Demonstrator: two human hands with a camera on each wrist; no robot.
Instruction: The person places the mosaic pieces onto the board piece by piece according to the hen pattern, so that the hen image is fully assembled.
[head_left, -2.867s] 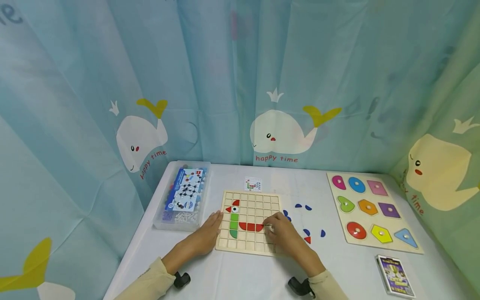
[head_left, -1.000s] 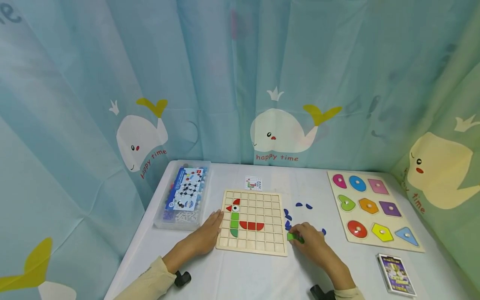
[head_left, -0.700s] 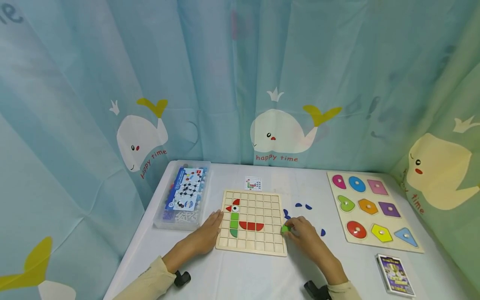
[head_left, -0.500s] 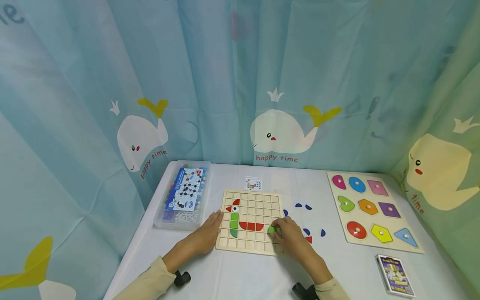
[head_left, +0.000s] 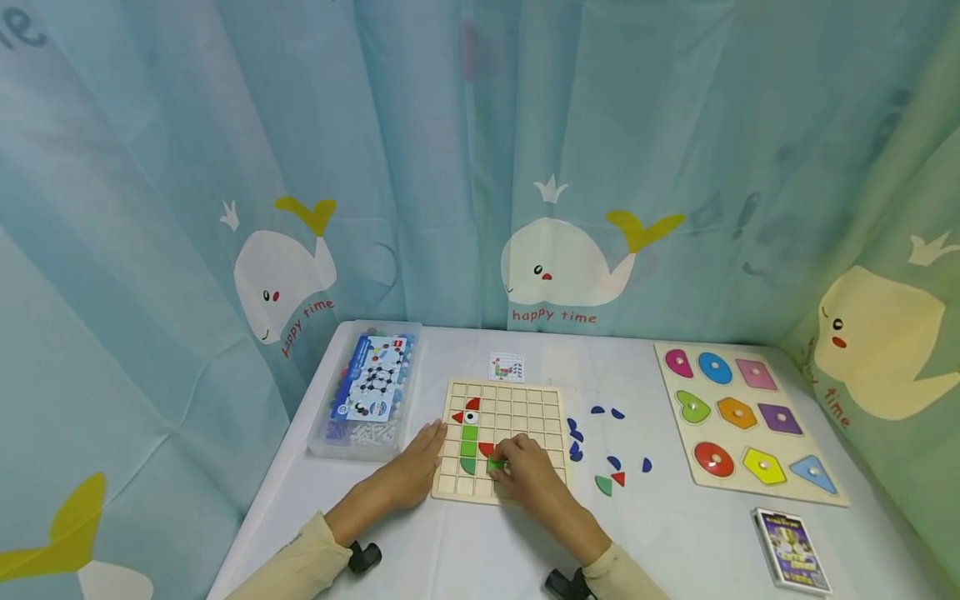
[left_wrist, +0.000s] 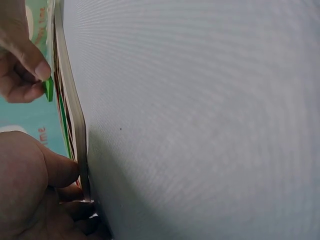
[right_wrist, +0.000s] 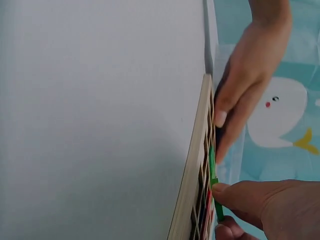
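Note:
A square wooden grid board [head_left: 525, 408] lies on the table, holding red and green tiles and an eye tile [head_left: 471, 417]. At its left edge rests my left hand [head_left: 411, 477], fingers extended; in the left wrist view its thumb [left_wrist: 62, 170] touches the board's side. My right hand [head_left: 534, 477] pinches a green square tile [head_left: 495, 464] between thumb and fingertips, just below the red row [head_left: 486, 449], which the hand partly covers. The right wrist view shows this green tile [right_wrist: 218, 205] tilted against the board's face. Whether it sits in a cell I cannot tell.
Right of the board lie several blue pieces [head_left: 597, 410], a green quarter-circle [head_left: 603, 484] and a red triangle [head_left: 618, 478]. A picture card [head_left: 507, 367] lies behind it. A clear box [head_left: 367, 392] stands left; a shape puzzle [head_left: 697, 429] and card pack [head_left: 791, 552] lie right.
My right hand went from the red row to the pieces beside the board, picked up green, then moved left across the board to below the red row. The left hand stayed in place.

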